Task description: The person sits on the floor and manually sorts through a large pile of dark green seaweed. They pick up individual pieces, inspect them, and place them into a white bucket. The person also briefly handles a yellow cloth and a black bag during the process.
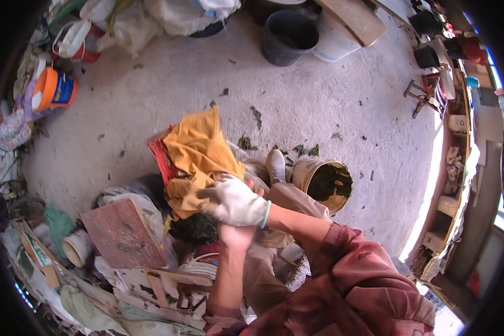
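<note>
My right hand [240,200] wears a white knitted work glove with a pale green cuff. It lies across my bare left hand [236,237], and its fingers are blurred in front of a crumpled orange-yellow cloth [197,140]. The glove covers much of the left hand; reddish fingertips show past its far side. Whether either hand grips anything is hidden. The cloth drapes over a red plastic crate [159,161]. Close by the hands, at left, is a dark green leafy mass [193,229]. To the right stands a tilted whitish bucket [304,171] holding dark green matter [327,182].
Green scraps [247,143] lie on the concrete floor [172,80] near my shoe [276,165]. At left are a speckled reddish board [119,235] and an orange bucket [46,90]. A black tub [287,50] stands ahead; a small folding stool [422,98] is at right.
</note>
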The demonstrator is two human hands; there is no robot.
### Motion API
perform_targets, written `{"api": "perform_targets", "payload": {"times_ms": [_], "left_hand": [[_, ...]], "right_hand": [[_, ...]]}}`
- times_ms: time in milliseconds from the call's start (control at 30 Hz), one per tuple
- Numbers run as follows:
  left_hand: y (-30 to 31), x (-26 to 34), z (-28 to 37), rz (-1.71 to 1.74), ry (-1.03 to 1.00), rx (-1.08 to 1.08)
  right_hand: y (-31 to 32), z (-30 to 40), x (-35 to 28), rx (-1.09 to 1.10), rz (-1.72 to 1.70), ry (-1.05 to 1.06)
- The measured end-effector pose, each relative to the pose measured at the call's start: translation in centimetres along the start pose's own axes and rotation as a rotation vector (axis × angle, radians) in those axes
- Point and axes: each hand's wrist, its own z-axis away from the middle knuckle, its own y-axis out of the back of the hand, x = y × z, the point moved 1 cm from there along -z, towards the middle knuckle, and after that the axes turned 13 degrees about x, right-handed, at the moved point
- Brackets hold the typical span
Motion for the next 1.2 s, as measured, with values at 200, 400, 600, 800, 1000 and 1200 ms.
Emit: {"api": "perform_targets", "payload": {"times_ms": [200, 400, 600, 800, 1000, 1200], "left_hand": [[0.7, 1.5, 12.8, -1.017, -0.021, 0.002], [7.8, 6.8, 14.3, -1.641, 0.127, 0.324], [6.9, 7.2, 8.0, -1.97, -0.038, 0.188], [5.5, 7.0, 5.0, -1.886, 0.0, 0.038], [5.6, 7.0, 2.4, -1.934, -0.059, 0.111], [11.0, 8.3, 2.6, -1.946, 0.129, 0.221]], "right_hand": [[8.4, -1.1, -0.7, 0.359, -0.195, -0.432], [9.3, 1.2, 0.9, 0.244, -0.265, -0.542], [13.6, 13.2, 7.0, 0.526, 0.036, -0.73], [13.3, 21.2, 13.9, 0.524, 0.114, -0.958], [11.7, 31.9, 19.7, 0.789, 0.681, -0.961], [11.7, 39.8, 26.5, -0.204, 0.206, -1.734]]}}
